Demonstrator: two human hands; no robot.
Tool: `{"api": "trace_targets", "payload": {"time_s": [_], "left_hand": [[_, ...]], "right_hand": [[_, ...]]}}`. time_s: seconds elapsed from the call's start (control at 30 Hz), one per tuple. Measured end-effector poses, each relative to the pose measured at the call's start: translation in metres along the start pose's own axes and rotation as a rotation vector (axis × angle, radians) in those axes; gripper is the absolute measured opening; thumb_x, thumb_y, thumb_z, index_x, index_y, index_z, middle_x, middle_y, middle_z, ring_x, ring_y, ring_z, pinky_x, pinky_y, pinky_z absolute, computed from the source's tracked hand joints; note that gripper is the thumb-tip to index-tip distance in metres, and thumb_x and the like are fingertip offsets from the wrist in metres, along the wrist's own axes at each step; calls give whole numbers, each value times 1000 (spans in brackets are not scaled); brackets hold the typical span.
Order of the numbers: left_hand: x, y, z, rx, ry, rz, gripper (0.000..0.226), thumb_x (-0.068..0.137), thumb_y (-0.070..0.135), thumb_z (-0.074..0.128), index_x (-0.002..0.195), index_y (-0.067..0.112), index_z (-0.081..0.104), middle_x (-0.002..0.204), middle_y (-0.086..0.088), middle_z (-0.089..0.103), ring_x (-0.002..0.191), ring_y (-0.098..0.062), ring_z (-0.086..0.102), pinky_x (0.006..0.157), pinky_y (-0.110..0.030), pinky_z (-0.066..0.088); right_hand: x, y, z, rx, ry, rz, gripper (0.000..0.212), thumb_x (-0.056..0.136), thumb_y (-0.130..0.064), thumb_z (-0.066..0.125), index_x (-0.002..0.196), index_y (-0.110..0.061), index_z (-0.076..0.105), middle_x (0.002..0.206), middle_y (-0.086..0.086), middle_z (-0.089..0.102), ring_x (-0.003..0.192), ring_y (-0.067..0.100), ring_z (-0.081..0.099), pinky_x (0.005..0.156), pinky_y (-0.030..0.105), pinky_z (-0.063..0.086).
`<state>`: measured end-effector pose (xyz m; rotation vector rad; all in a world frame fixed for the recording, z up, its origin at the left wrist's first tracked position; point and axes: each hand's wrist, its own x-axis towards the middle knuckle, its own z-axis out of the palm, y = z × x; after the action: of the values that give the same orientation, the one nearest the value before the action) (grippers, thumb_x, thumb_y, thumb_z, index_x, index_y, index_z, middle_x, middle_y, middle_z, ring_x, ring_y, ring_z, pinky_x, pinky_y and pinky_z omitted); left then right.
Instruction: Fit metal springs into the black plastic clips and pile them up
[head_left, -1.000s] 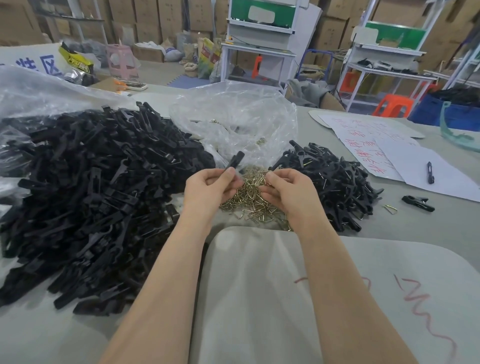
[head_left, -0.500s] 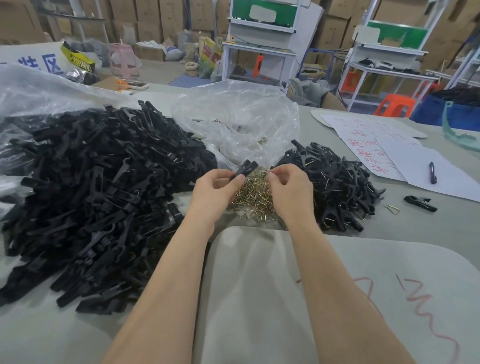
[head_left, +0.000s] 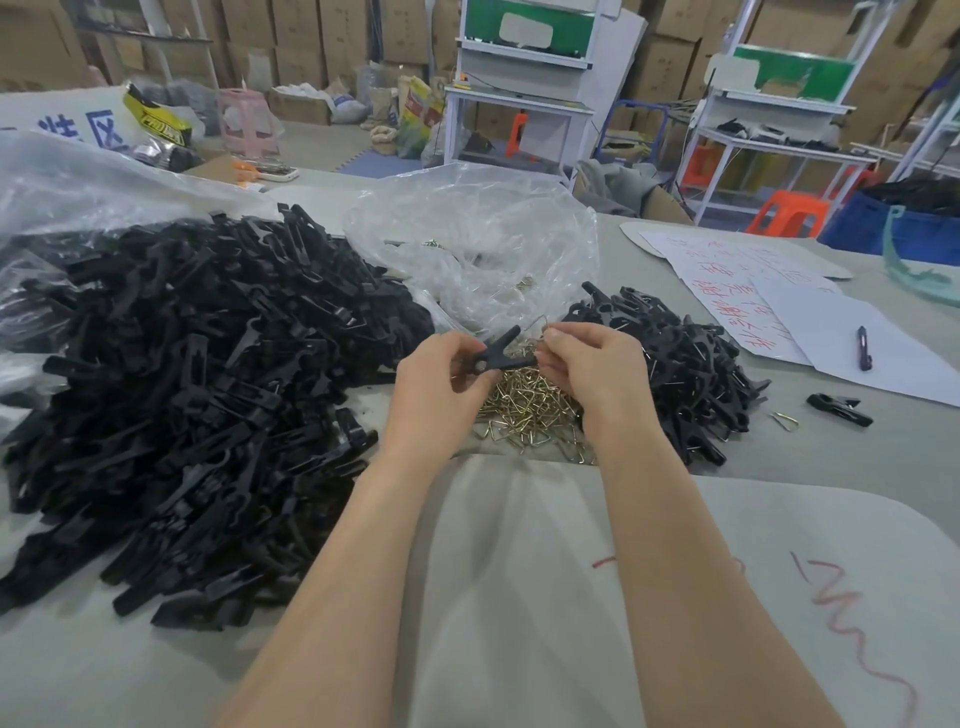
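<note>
My left hand (head_left: 441, 384) grips a black plastic clip (head_left: 501, 351) whose two jaws spread apart toward the right. My right hand (head_left: 597, 371) pinches a thin metal spring (head_left: 540, 328) at the clip's open end. Both hands hover over a loose heap of brass-coloured springs (head_left: 524, 410) on the table. A large pile of black clips (head_left: 197, 374) fills the left side. A smaller pile of black clips (head_left: 691, 374), some with wire showing in them, lies just right of my right hand.
A crumpled clear plastic bag (head_left: 478, 244) lies behind the springs. White papers with red writing (head_left: 769, 301) and a pen (head_left: 863, 348) are at the right, with a lone clip (head_left: 839, 409) and a stray spring (head_left: 784, 420) nearby. A pale mat (head_left: 649, 597) covers the near table.
Both hands rose slightly off the spring heap. The clip in my left hand turned to point right with its jaws spread, and my right hand brought a spring up to it.
</note>
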<state>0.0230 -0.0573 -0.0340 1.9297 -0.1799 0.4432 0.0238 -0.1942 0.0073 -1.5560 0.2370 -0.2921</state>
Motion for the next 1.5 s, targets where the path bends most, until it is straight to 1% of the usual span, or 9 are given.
{"api": "trace_targets", "payload": {"time_s": [0.13,0.3,0.63,0.83,1.0,1.17,1.23,1.37,1.5], "left_hand": [[-2,0,0,68,19,165,22,81,8,73,101,11,65,98,0,63,90,-17,64,86,-38,54],[-1,0,0,115,61,251,24,80,9,73,103,10,66,95,7,58,87,-14,60,86,-34,51],[-2,3,-1,98,63,250,23,80,8,73,102,8,66,96,2,61,88,-16,60,85,-35,50],[-3,3,-1,106,29,239,21,80,9,73,100,9,65,95,-1,61,85,-14,57,82,-32,48],[-4,4,-1,146,-26,230,19,80,12,73,98,13,68,91,2,61,85,-15,55,82,-32,46],[-3,1,-2,198,-7,205,18,80,12,73,98,14,67,89,9,56,79,-11,49,78,-32,46],[-2,0,-2,211,-8,208,18,80,13,73,98,15,67,88,10,54,77,-10,47,77,-32,46],[-1,0,-2,187,-16,185,20,80,12,73,99,16,67,90,10,55,79,-12,52,79,-37,49],[-2,0,-1,175,-33,190,20,81,11,72,100,14,66,95,6,60,84,-18,59,81,-41,52]], "right_hand": [[-3,-2,2,-137,-34,29,18,83,-5,64,68,-15,64,66,5,63,66,15,54,70,30,47],[-3,-5,1,-153,-8,36,16,79,-8,65,65,-14,64,62,3,63,69,18,53,71,32,46],[-3,2,1,-161,53,2,20,79,-7,66,60,-14,64,56,1,58,64,19,52,68,34,45],[-1,3,0,-139,-8,21,14,81,-10,68,68,-14,66,55,-2,63,70,17,58,80,36,51],[0,0,-4,-167,-79,46,11,83,-11,68,72,-13,66,67,3,68,70,14,64,80,33,52],[-2,0,-3,-276,-63,-12,14,79,-19,71,68,-11,68,58,-2,61,67,14,55,74,32,50],[-1,-2,-2,-293,-71,-10,16,80,-21,72,67,-12,68,59,-2,61,68,14,56,80,36,54],[0,-3,-4,-291,-123,21,14,83,-18,71,70,-13,68,67,1,65,75,17,61,92,43,53],[0,-4,-6,-328,-153,-1,15,83,-17,70,69,-13,67,65,0,62,72,16,56,86,40,53]]}}
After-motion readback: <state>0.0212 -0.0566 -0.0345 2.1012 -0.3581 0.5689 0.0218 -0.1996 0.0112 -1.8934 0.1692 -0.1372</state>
